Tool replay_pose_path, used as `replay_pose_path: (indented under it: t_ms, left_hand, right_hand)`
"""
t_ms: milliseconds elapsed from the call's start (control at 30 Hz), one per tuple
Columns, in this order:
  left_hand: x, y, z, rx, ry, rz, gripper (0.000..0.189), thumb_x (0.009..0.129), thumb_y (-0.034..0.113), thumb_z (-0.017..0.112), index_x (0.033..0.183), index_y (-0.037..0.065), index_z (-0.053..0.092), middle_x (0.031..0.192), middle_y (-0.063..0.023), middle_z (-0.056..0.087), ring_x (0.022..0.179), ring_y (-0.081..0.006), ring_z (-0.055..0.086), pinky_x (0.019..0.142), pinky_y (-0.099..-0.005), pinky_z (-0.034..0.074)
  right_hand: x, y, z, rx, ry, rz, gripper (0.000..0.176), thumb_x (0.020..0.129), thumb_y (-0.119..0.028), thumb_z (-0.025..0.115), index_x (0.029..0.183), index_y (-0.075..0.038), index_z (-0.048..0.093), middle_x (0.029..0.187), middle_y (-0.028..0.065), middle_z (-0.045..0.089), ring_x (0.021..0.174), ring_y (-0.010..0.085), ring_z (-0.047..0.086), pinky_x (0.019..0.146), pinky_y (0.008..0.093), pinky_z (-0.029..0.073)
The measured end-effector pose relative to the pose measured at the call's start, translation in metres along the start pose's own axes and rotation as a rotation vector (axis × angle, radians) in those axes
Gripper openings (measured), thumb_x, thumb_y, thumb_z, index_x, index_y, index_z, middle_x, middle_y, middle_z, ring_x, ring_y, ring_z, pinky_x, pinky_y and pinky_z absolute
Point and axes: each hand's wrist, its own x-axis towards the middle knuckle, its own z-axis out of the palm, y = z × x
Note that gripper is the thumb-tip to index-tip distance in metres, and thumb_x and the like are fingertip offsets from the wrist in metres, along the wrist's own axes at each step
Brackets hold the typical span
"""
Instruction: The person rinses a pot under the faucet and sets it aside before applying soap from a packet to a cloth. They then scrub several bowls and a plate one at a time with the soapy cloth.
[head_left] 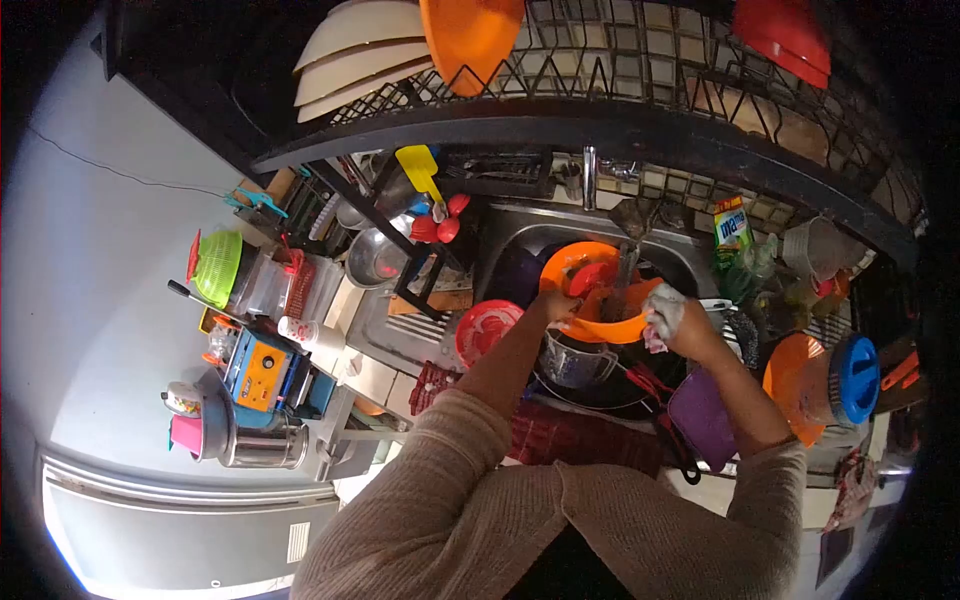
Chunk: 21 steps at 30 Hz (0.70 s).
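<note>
Over the sink, my left hand [559, 309] is closed on the left rim of an orange bowl [622, 332], which is tilted under running water [626, 268]. At the bowl's right rim, my right hand [690, 330] is closed around a foamy white and pink sponge or cloth [660, 308]; foam hides its exact kind. Behind the held bowl lies another orange bowl [566, 262] with a red piece [592, 279] in it. Just below sits a clear, pot-like container [577, 362]. To the left is a soapy red plate [488, 332].
A black dish rack [560, 112] with bowls crosses above the sink [515, 222]. On the right stand a purple container [703, 415], an orange container [795, 385] and a blue-lidded jar [855, 380]. Metal bowls [378, 258] and red-ended utensils [440, 225] are at left.
</note>
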Motion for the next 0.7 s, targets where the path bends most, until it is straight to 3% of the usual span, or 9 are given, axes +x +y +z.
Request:
replay_pose_path:
  t_ms: [67,100,167,200,267,400,467,567,700]
  left_hand:
    - [0.009,0.023,-0.009,-1.1,0.029,-0.833,0.038,0.081,0.024,0.06,0.111,0.001,0.056,0.094,-0.02,0.064,0.082,-0.0309,0.066,0.06,-0.0414,0.057]
    - [0.01,0.03,-0.015,-1.106,0.028,-0.832,0.038,0.081,0.024,0.06,0.111,0.001,0.056,0.094,-0.02,0.064,0.082,-0.0309,0.066,0.06,-0.0414,0.057]
    - [0.01,0.033,-0.02,-1.061,0.208,-0.757,0.036,0.079,0.019,0.058,0.113,0.005,0.056,0.091,-0.0157,0.064,0.078,-0.0297,0.067,0.051,-0.0396,0.057]
    - [0.013,0.029,-0.014,-1.062,0.204,-0.759,0.036,0.079,0.019,0.058,0.113,0.005,0.056,0.091,-0.0157,0.064,0.078,-0.0297,0.067,0.051,-0.0396,0.057]
    - [0.016,0.023,-0.006,-1.195,0.43,-0.766,0.037,0.079,0.019,0.056,0.113,0.004,0.057,0.083,-0.014,0.065,0.076,-0.0281,0.067,0.055,-0.0373,0.058]
    - [-0.008,0.037,-0.061,-0.985,0.38,-0.694,0.028,0.078,0.018,0.053,0.099,0.002,0.061,0.077,-0.0173,0.065,0.077,-0.0288,0.067,0.055,-0.0384,0.056]
    - [-0.017,0.021,-0.061,-0.229,0.511,-0.553,0.021,0.076,0.018,0.051,0.084,0.001,0.062,0.076,-0.0227,0.063,0.077,-0.0323,0.066,0.059,-0.0398,0.053]
    - [-0.037,0.001,-0.058,-0.188,0.695,-0.405,0.021,0.074,0.02,0.051,0.071,0.001,0.059,0.077,-0.0261,0.061,0.077,-0.0377,0.063,0.065,-0.0436,0.05]
    - [-0.086,0.042,-0.1,-0.441,0.686,-0.566,0.015,0.074,0.014,0.053,0.077,0.0,0.058,0.072,-0.0236,0.06,0.075,-0.0392,0.062,0.068,-0.0438,0.05]
  right_hand:
    - [-0.005,-0.008,-0.005,0.079,-0.02,0.078,0.013,0.08,-0.008,0.059,0.092,-0.007,0.057,0.091,0.0085,0.057,0.077,0.0318,0.061,0.066,0.0401,0.049]
    - [-0.007,-0.009,-0.007,0.077,-0.025,0.08,0.013,0.08,-0.008,0.059,0.092,-0.007,0.057,0.091,0.0085,0.057,0.077,0.0318,0.061,0.066,0.0401,0.049]
    - [-0.012,-0.01,-0.009,0.048,-0.019,0.069,0.011,0.08,-0.009,0.059,0.091,-0.007,0.057,0.093,0.0088,0.056,0.077,0.0328,0.061,0.066,0.04,0.049]
    - [-0.014,-0.009,-0.008,0.05,-0.021,0.073,0.011,0.08,-0.009,0.059,0.091,-0.007,0.057,0.093,0.0088,0.056,0.077,0.0328,0.061,0.066,0.04,0.049]
    - [-0.019,-0.006,-0.007,0.047,0.022,0.06,0.01,0.08,-0.009,0.059,0.089,-0.007,0.057,0.093,0.0093,0.056,0.077,0.0327,0.06,0.066,0.0403,0.049]
    - [-0.021,-0.004,0.004,0.038,0.05,0.07,0.01,0.08,-0.01,0.059,0.089,-0.006,0.057,0.094,0.0096,0.056,0.078,0.0324,0.06,0.066,0.0407,0.049]
    - [-0.021,0.001,0.017,0.069,0.071,0.04,0.01,0.08,-0.009,0.06,0.089,-0.005,0.057,0.093,0.0103,0.056,0.077,0.0324,0.06,0.065,0.0406,0.049]
    - [-0.014,-0.008,0.027,0.018,0.156,-0.08,0.012,0.078,-0.009,0.062,0.088,-0.004,0.057,0.092,0.0107,0.055,0.076,0.0315,0.06,0.063,0.04,0.05]
    - [-0.002,-0.015,0.052,-0.031,0.093,-0.09,0.012,0.078,-0.01,0.063,0.085,-0.004,0.056,0.088,0.0107,0.054,0.072,0.0305,0.06,0.061,0.04,0.049]
